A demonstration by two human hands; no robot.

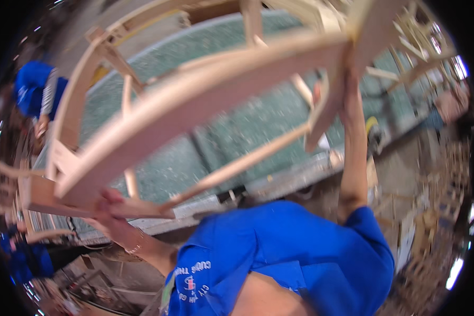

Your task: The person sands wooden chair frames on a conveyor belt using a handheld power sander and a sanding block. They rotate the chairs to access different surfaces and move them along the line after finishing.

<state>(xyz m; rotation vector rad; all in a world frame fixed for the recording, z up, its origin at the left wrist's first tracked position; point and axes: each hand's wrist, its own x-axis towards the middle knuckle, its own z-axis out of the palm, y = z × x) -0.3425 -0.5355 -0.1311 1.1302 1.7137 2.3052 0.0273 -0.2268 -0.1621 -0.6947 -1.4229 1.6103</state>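
A pale wooden furniture frame, like a chair frame [221, 92], is held up slanting in front of me, blurred by motion. A wide curved rail crosses it, and a thin round rod [242, 166] runs between its legs below. My left hand [110, 213] is closed round the leg at the lower left corner, partly behind the wood. My right hand [351, 100] grips the upright at the right end, its arm stretched upward; a fingertip shows on the upright's far side. Behind it, further curved wooden framing [68, 110] shows; I cannot tell where the pieces join.
A worktable with a speckled green top [168, 160] lies beneath the frame. A person in blue [34, 89] is at the far left, another [31, 263] at the lower left. Wooden parts [432, 210] crowd the right side. A yellow-and-black object [373, 130] sits near the table's edge.
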